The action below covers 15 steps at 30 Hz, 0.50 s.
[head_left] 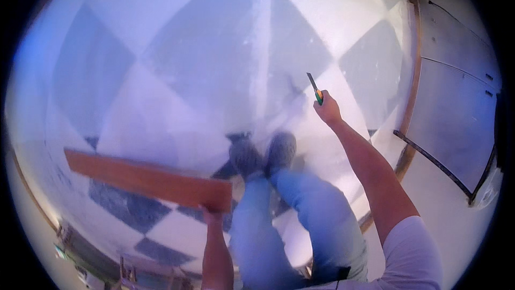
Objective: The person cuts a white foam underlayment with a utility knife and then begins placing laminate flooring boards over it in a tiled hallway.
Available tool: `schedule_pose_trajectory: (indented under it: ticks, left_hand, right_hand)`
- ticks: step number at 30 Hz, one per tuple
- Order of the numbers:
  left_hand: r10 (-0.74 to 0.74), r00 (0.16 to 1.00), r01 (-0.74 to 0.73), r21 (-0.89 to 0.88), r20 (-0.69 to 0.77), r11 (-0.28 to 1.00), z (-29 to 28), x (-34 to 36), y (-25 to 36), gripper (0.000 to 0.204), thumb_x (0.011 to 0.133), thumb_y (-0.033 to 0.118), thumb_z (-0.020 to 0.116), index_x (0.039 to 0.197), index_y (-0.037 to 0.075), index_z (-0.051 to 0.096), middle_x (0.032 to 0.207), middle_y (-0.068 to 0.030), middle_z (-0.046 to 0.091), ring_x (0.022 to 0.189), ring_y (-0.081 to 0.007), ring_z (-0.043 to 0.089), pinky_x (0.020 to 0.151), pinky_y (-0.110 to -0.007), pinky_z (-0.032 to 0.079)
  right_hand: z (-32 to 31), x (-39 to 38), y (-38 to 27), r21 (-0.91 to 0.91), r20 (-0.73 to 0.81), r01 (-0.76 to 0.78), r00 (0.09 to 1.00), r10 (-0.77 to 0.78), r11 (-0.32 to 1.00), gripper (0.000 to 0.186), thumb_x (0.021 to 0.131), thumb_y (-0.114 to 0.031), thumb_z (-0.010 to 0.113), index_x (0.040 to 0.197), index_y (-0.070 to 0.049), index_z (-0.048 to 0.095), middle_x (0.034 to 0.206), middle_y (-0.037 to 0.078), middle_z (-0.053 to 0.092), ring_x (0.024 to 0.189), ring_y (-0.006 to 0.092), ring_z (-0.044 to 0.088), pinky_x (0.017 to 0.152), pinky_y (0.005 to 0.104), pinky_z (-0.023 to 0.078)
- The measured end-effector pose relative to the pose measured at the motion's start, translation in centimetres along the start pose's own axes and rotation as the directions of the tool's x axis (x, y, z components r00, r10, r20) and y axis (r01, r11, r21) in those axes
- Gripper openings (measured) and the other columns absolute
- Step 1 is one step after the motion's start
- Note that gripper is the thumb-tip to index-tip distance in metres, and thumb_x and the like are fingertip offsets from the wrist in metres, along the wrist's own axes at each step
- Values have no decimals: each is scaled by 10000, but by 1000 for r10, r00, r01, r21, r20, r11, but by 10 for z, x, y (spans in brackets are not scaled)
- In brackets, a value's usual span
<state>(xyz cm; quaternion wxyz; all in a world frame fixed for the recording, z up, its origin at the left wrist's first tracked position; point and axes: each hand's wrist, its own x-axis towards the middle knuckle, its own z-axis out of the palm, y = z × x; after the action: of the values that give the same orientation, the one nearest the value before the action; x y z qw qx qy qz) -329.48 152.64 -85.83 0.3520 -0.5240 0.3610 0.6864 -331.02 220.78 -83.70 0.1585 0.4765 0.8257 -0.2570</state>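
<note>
A long reddish-brown board (145, 178) lies across the lower left of the head view, held off to the left of my legs. My left hand (211, 215) grips it by the near edge, close to its right end; part of the fingers is hidden by the board. Out ahead to the right, my right hand (328, 108) is closed round the green and yellow handle of a flat-bladed hand tool (312, 82). Its narrow dark blade points forward and slightly left, and whether it is a chisel or a knife I cannot tell. Board and tool are well apart.
Under me is a floor of grey and white checks (204, 48). My shoes (263, 153) are close together at the middle. A brown strip (413, 75) edges the floor on the right, beside a pale panel (456, 91) with dark edging. Blurred objects (96, 260) line the lower left.
</note>
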Motion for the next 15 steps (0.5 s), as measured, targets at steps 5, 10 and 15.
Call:
schedule_pose_trajectory:
  ticks: [5, 10, 15]
  left_hand:
    - [-50, 992, 69, 163, -120, 984, 1, 65, 10, 815, 946, 640, 387, 1541, 109, 218, 1561, -116, 308, 1418, -327, 320, 1179, -484, 254]
    - [38, 978, 81, 542, -204, 837, 76, 103, 50, 689, 957, 495, 433, 1482, 68, 304, 1513, -167, 349, 1388, -354, 347, 1152, -495, 278]
    - [459, 870, 158, 983, -182, 90, 211, 91, 113, 565, 968, 349, 479, 1424, 27, 390, 1465, -217, 390, 1357, -380, 375, 1125, -506, 303]
  right_hand:
    - [17, 95, 25, 25, -155, 180, 972, -174, 983, 353, 855, -190, 685, 1160, -48, 579, 1055, 192, 662, 974, 377, 645, 812, 455, 509]
    - [-2, 143, 22, -136, -303, 133, 938, -169, 982, 460, 911, -337, 646, 1331, -174, 553, 966, 137, 636, 903, 339, 657, 747, 445, 541]
    - [-35, 228, 17, -155, -480, 166, 849, -221, 974, 482, 875, -285, 676, 1317, -140, 552, 968, 107, 620, 912, 301, 631, 768, 427, 529]
